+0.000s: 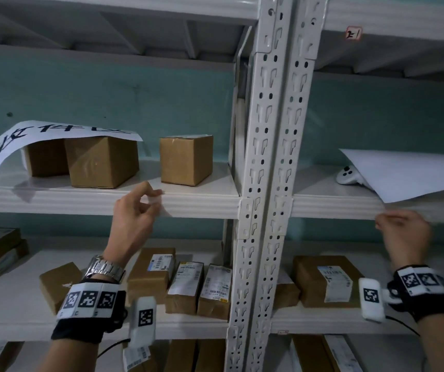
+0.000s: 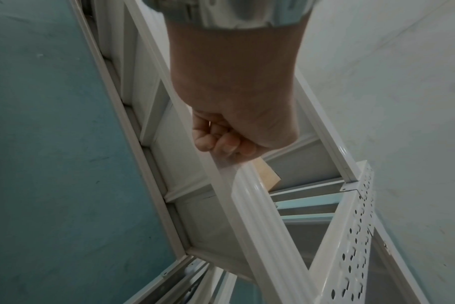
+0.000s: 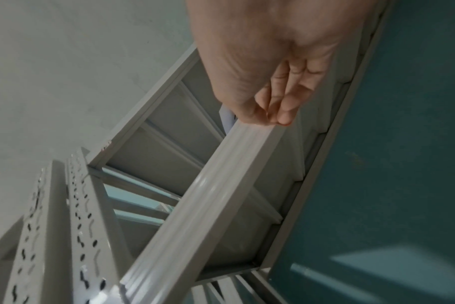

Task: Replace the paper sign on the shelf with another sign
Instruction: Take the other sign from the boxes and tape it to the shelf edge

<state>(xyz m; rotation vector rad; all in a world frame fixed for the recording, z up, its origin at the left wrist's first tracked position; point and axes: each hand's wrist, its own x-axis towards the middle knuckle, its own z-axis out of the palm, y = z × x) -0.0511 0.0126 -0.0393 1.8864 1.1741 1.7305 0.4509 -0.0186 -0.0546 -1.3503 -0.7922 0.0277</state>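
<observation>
From the head view, the left hand [image 1: 135, 210] is up at the front edge of the shelf [image 1: 81, 202], with thumb and finger pinching a small clear bit that looks like tape [image 1: 156, 201]. The right hand [image 1: 403, 234] has its fingers curled at the shelf edge under the blank paper [image 1: 408, 175], and it seems to pinch something thin there, but I cannot tell what. The sign with big black writing [image 1: 54, 135] lies draped over two boxes [image 1: 100, 162] at the far left. From the left wrist view, the curled fingers [image 2: 221, 144] press a pale strip against the shelf lip [image 2: 260, 205]. From the right wrist view, the fingertips [image 3: 283, 117] meet right at the shelf edge [image 3: 208, 195]. The tape could fold and stick to itself, I think. The blank paper hangs past the edge, so a bump could knock it off. The metal post [image 1: 269, 157] stands between the hands, but there is open room in front of the shelf.
</observation>
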